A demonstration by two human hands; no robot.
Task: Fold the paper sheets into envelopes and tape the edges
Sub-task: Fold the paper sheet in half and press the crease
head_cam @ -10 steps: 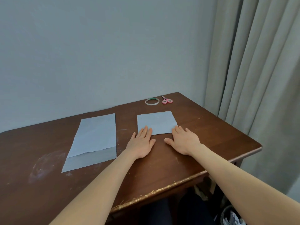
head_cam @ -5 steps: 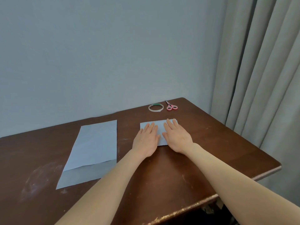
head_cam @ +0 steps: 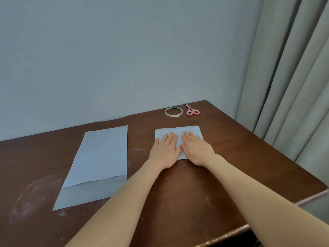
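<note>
In the head view, at centre frame, the left hand and right hand lie flat side by side, fingers straight, gripping nothing, and press the folded sheet onto the counter. Uneven pressure could probably slide the layers askew and set a crooked crease, leaving edges mismatched for taping. A second sheet lies at left, its near end turned up. The tape roll and scissors sit upper centre. The dark wood is scuffed and smudged, with a plain wall behind and a curtain at right.
</note>
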